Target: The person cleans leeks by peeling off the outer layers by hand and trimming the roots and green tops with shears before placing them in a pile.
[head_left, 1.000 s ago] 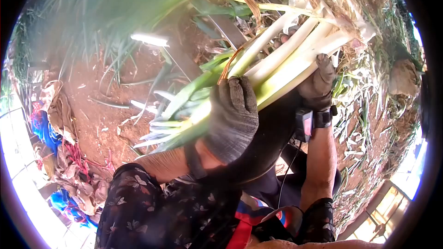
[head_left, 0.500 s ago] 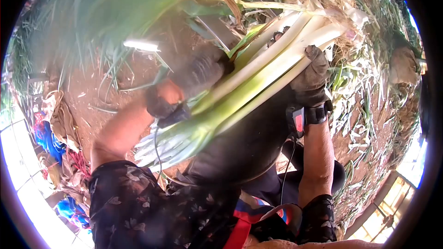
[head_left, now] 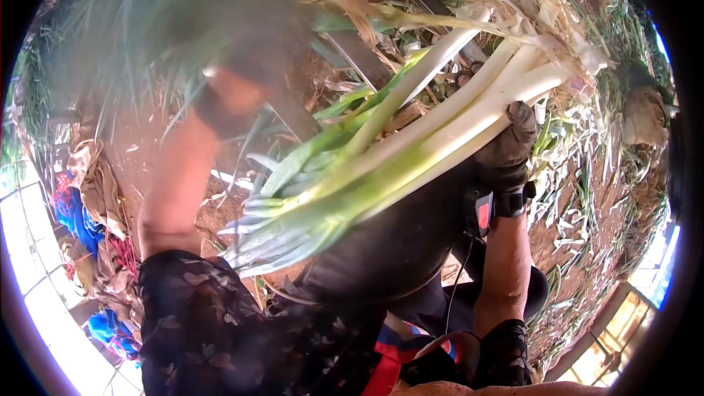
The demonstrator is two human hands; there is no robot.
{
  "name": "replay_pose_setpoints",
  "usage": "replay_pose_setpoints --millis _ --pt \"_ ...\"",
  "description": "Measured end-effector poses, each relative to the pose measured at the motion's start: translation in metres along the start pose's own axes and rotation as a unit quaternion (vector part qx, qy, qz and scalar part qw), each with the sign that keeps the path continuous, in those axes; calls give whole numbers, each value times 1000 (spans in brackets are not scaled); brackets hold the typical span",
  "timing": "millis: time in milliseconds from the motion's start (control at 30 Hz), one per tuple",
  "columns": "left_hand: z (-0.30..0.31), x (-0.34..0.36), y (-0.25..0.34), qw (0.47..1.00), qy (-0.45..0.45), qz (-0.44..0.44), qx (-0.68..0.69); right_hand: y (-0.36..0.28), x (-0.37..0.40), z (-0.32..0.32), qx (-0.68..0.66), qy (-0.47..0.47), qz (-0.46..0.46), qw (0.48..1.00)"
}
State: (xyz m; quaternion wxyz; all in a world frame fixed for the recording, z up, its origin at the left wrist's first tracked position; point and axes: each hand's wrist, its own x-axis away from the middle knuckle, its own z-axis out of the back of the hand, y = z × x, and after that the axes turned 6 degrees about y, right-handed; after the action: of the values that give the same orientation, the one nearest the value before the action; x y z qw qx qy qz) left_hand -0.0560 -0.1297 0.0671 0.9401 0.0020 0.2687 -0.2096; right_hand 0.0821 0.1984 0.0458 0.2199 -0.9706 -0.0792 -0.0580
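My right hand [head_left: 507, 139], in a dark glove, is closed around a bunch of leeks [head_left: 440, 136], gripping it near the root end. The thumb shows on the near side and fingertips peep out beyond the stalks. The bunch lies slanted over my dark-covered lap, white ends to the upper right, trimmed green tops [head_left: 290, 238] to the lower left. My left hand [head_left: 253, 59], also in a dark glove, is at the upper left beside a mass of long green leaves [head_left: 147, 22]. Motion smears its fingers, so whether it holds anything cannot be made out.
Dry husks and leaf scraps [head_left: 568, 198] cover the ground on the right. Brown soil [head_left: 128, 169] shows on the left, with blue wrapping [head_left: 81, 224] and brown cloth [head_left: 99, 183] by the edge. Metal bars [head_left: 356, 59] lie beyond the leeks.
My left hand has moved up and away from the leeks toward the long leaves. One stalk now stands apart from the bunch, and my right hand has shifted slightly right and down.
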Motion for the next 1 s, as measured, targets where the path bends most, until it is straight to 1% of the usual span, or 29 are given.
replay_pose_setpoints --millis 33,67,100,133,200,267,300,367,400,467,500,533,567,600,633,667,700,733,833,867,967,1000 --pt "9 21 32 993 -33 -34 112 0 1 -2 0 1 1 1000" --pt "17 38 62 979 -81 -58 180 1 1 -4 -1 3 3 1000" --pt "18 51 84 972 -124 -79 183 1 2 -6 16 6 15 1000" --pt "10 65 102 977 -139 -86 139 1 3 -5 22 7 15 1000" --pt "-25 98 126 993 -88 -70 -24 -1 4 0 23 7 5 1000" --pt "7 68 115 985 -82 -75 129 -3 5 2 19 7 0 1000" --pt "17 59 114 982 -122 -72 129 -1 5 0 19 7 3 1000" --pt "26 49 110 970 -198 -67 122 -2 3 -3 76 37 22 996" --pt "29 46 109 974 -164 -45 152 -2 5 -4 131 70 38 988" --pt "39 49 105 972 -98 -4 213 -2 9 -2 174 100 49 978" --pt "44 52 105 967 -63 18 245 -2 8 -1 166 93 42 981" --pt "50 54 105 960 -28 40 276 -2 10 -3 198 100 47 974" --pt "56 55 107 949 7 63 308 -1 11 -4 229 107 51 966" --pt "61 57 113 938 0 77 338 1 18 -8 298 129 66 943" --pt "66 60 118 926 -7 91 367 1 25 -12 334 144 87 927" --pt "66 65 119 914 -31 92 394 3 33 -19 337 152 106 923" --pt "64 68 118 901 -55 92 421 5 41 -26 332 159 126 921" --pt "63 69 120 880 -53 61 469 6 52 -34 313 161 142 925" --pt "82 63 120 844 -109 -17 525 8 86 -56 250 170 178 936" --pt "97 58 116 845 -135 -52 516 8 98 -64 231 173 190 938" --pt "131 54 127 726 -261 -42 634 12 131 -88 189 178 226 939" --pt "135 71 125 731 -258 -74 627 14 140 -95 177 179 238 938"
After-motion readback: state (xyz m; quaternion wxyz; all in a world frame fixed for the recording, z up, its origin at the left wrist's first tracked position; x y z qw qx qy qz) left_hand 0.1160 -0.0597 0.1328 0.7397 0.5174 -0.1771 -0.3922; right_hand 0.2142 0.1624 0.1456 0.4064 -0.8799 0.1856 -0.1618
